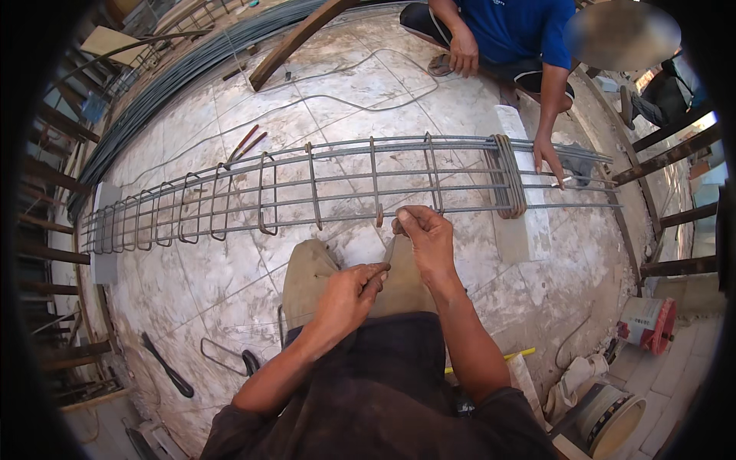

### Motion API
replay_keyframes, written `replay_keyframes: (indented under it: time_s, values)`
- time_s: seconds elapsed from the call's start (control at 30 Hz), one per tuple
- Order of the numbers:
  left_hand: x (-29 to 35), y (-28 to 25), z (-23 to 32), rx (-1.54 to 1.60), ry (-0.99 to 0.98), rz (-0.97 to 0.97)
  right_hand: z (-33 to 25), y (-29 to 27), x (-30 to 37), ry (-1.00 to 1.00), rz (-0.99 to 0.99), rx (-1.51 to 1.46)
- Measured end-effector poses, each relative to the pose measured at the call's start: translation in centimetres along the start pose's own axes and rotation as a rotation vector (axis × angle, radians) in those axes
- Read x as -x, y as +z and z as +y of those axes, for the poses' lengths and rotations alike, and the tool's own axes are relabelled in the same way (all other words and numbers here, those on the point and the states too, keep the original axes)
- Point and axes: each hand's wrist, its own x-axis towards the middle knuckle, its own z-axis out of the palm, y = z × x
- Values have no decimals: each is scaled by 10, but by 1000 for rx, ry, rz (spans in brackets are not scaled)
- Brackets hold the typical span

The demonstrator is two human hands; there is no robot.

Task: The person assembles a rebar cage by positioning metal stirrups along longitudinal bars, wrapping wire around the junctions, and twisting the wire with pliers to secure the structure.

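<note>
A long rebar cage (291,184) of steel bars and square stirrups lies across the floor in front of me. Over my lap, my left hand (354,295) is closed in a pinch on the lower end of a thin dark wire (390,250). My right hand (428,239) pinches its upper end, close to the cage's near bar and a stirrup (378,184). Part of the wire is hidden by my fingers. Several stirrups sit bunched together (507,176) towards the cage's right end.
Red-handled pincers (247,144) lie beyond the cage. Across from me a co-worker in a blue shirt (510,31) crouches, one hand (547,157) at the bar ends. Long rebars (184,73) are piled far left. A bent stirrup (226,356) and buckets (648,322) lie nearer me.
</note>
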Motion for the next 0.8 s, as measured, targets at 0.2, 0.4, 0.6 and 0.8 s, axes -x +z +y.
replay_keyframes:
  time_s: [0.2,0.4,0.6,0.8]
  values:
    - [-121,43,-42,-79,-15,29,-2,-63,-76,-94,260,352]
    - [-221,77,-65,-301,-48,-28,13,-115,-133,-3,267,524]
    - [-246,99,-88,-319,-213,10,0,-75,-199,274,-79,1064]
    - [-252,105,-86,-78,-289,177,-3,-41,-237,327,-226,1410]
